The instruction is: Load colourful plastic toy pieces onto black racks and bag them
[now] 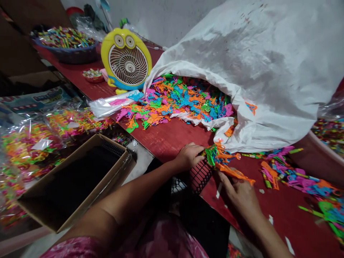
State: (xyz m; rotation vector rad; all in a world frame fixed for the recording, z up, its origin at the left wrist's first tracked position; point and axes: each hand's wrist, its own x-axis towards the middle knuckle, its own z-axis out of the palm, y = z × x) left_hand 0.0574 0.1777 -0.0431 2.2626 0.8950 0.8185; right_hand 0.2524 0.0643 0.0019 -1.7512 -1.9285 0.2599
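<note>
My left hand is closed at the top edge of a piece of black netting, which hangs over the table's near edge. Beside its fingertips sits a bunch of small plastic toys in green, blue and orange. From the other side my right hand grips a long orange plastic toy, its fingers curled beneath it. Beyond both hands a large white sack lies on its side, and a heap of colourful plastic toys spills from its mouth.
A yellow fan stands at the back of the red table. At left is an open cardboard box with black netting inside, beside bagged toys. More toys lie at right. A blue basin stands far left.
</note>
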